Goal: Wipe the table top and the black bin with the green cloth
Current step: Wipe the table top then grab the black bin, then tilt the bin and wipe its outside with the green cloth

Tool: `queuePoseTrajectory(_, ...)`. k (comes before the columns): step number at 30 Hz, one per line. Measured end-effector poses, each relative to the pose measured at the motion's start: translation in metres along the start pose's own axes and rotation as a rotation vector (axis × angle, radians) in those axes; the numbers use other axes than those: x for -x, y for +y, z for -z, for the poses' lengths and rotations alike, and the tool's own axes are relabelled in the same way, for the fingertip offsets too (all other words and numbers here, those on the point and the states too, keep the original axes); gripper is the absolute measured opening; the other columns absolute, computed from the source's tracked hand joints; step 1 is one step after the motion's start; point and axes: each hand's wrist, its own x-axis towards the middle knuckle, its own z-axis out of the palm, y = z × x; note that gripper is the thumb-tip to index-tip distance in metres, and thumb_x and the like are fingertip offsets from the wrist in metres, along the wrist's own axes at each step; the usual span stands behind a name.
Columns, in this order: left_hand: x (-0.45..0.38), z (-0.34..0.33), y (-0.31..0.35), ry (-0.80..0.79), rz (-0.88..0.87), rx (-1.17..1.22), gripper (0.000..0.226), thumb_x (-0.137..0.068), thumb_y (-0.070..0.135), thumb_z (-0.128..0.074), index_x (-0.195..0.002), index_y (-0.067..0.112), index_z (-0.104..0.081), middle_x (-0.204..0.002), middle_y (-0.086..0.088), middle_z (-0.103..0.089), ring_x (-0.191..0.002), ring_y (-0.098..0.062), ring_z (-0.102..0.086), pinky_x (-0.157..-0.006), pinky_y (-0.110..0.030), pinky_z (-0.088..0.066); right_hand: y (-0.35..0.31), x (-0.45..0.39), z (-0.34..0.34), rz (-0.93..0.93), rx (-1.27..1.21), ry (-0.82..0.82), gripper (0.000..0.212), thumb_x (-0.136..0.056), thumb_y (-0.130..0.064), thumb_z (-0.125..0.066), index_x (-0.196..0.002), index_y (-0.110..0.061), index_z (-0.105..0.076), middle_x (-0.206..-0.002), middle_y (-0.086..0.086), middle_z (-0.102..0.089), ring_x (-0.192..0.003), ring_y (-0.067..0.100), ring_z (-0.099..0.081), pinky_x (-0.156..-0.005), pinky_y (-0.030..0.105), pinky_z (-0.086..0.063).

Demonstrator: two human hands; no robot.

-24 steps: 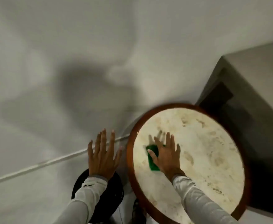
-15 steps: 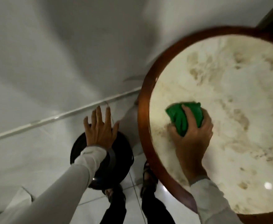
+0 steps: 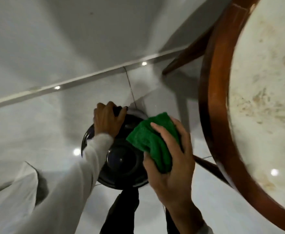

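A round black bin (image 3: 121,162) with a glossy domed lid stands on the floor below me. My left hand (image 3: 107,119) grips the bin's far rim. My right hand (image 3: 172,159) holds the bunched green cloth (image 3: 153,141) and presses it against the bin's right side. The round table (image 3: 263,92), a pale marbled top inside a brown wooden rim, fills the right of the view, apart from both hands.
Glossy white floor tiles surround the bin, and a white wall with a skirting strip (image 3: 71,83) runs behind it. Brown table legs (image 3: 185,56) slant down beside the bin. My dark trouser legs (image 3: 121,211) stand just below the bin.
My right hand has lifted the green cloth off the table top and brought it down to the bin. My left hand, earlier spread above the bin, now grips its rim.
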Motion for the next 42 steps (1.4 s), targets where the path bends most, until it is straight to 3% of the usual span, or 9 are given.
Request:
queuePoseTrajectory(5,0.107,-0.017,-0.083,0.257,-0.156,0.091,0.045,-0.097,0.046,-0.051,-0.107,0.005,-0.065,-0.112,-0.018,-0.059,-0.106,-0.039,-0.054,-0.096,-0.045,-0.046,0.05,0.013,-0.025,-0.269,-0.105,0.018,0.057,-0.081,-0.01,-0.062,-0.135,-0.028,-0.061,-0.146,-0.002,-0.058,-0.137,0.017,-0.057,-0.114,0.045,-0.052)
queuePoseTrajectory(9,0.15,-0.041,-0.116,0.375,-0.233,0.115,0.06,-0.099,0.034,-0.052,-0.144,-0.005,-0.054,-0.158,-0.031,-0.043,-0.153,-0.048,-0.033,-0.127,-0.055,-0.032,0.088,0.024,-0.052,-0.297,-0.159,-0.456,0.057,-0.082,-0.006,-0.06,-0.137,-0.023,-0.062,-0.15,0.001,-0.057,-0.143,0.015,-0.053,-0.121,0.046,-0.044)
queuePoseTrajectory(12,0.15,-0.05,-0.125,0.462,-0.268,0.087,0.068,-0.097,0.03,-0.053,-0.15,-0.008,-0.037,-0.16,-0.04,-0.03,-0.154,-0.057,-0.023,-0.128,-0.064,-0.026,0.109,0.035,-0.085,-0.087,0.086,-0.797,0.063,-0.078,-0.024,-0.059,-0.14,-0.032,-0.058,-0.164,-0.004,-0.041,-0.157,0.015,-0.028,-0.131,0.031,-0.017)
queuePoseTrajectory(16,0.151,-0.061,-0.144,0.522,-0.356,0.105,0.066,-0.103,0.037,-0.042,-0.153,-0.005,-0.031,-0.159,-0.035,-0.026,-0.153,-0.057,-0.019,-0.13,-0.061,-0.019,0.157,0.011,-0.123,-0.071,0.392,-0.608,0.068,-0.078,-0.035,-0.046,-0.141,-0.017,-0.061,-0.16,0.016,-0.045,-0.148,0.042,-0.037,-0.124,0.052,-0.028)
queuePoseTrajectory(21,0.151,-0.064,-0.155,0.526,-0.364,0.145,0.064,-0.107,0.042,-0.032,-0.152,-0.002,-0.033,-0.158,-0.034,-0.027,-0.154,-0.056,-0.017,-0.131,-0.059,-0.018,0.182,-0.062,-0.161,-0.423,0.38,-0.5,0.069,-0.081,-0.034,-0.046,-0.144,-0.009,-0.057,-0.158,0.016,-0.046,-0.145,0.039,-0.039,-0.124,0.039,-0.033)
queuePoseTrajectory(27,0.132,-0.048,-0.15,0.503,-0.29,0.188,0.065,-0.108,0.044,-0.022,-0.154,-0.001,-0.034,-0.161,-0.043,-0.027,-0.155,-0.059,-0.017,-0.123,-0.075,-0.02,0.103,0.05,-0.113,-0.002,0.107,-0.715,0.038,-0.1,-0.053,-0.051,-0.136,-0.046,-0.059,-0.164,-0.011,-0.036,-0.151,0.017,-0.033,-0.127,0.025,-0.02)
queuePoseTrajectory(30,0.132,-0.05,-0.161,0.496,-0.353,0.138,0.064,-0.109,0.042,-0.021,-0.158,0.002,-0.029,-0.162,-0.042,-0.025,-0.158,-0.052,-0.01,-0.126,-0.074,-0.013,0.138,0.047,-0.122,0.123,0.218,-0.667,0.041,-0.105,-0.047,-0.046,-0.139,-0.03,-0.062,-0.161,0.004,-0.044,-0.147,0.026,-0.041,-0.126,0.034,-0.027)
queuePoseTrajectory(36,0.123,-0.044,-0.178,0.537,-0.373,0.01,0.062,-0.109,0.036,-0.013,-0.156,0.001,-0.035,-0.163,-0.037,-0.029,-0.159,-0.048,-0.006,-0.128,-0.062,0.003,0.19,-0.061,-0.18,-0.308,0.313,-0.403,0.041,-0.105,-0.026,-0.059,-0.141,-0.008,-0.062,-0.158,0.017,-0.045,-0.146,0.036,-0.042,-0.125,0.038,-0.032)
queuePoseTrajectory(42,0.123,-0.041,-0.163,0.503,-0.461,0.016,0.058,-0.1,0.019,-0.025,-0.15,-0.006,-0.041,-0.159,-0.026,-0.043,-0.157,-0.036,-0.033,-0.123,-0.06,-0.034,0.115,0.046,-0.14,0.097,0.039,-0.641,0.042,-0.095,-0.044,-0.058,-0.135,-0.035,-0.063,-0.162,-0.006,-0.038,-0.15,0.014,-0.033,-0.126,0.031,-0.025)
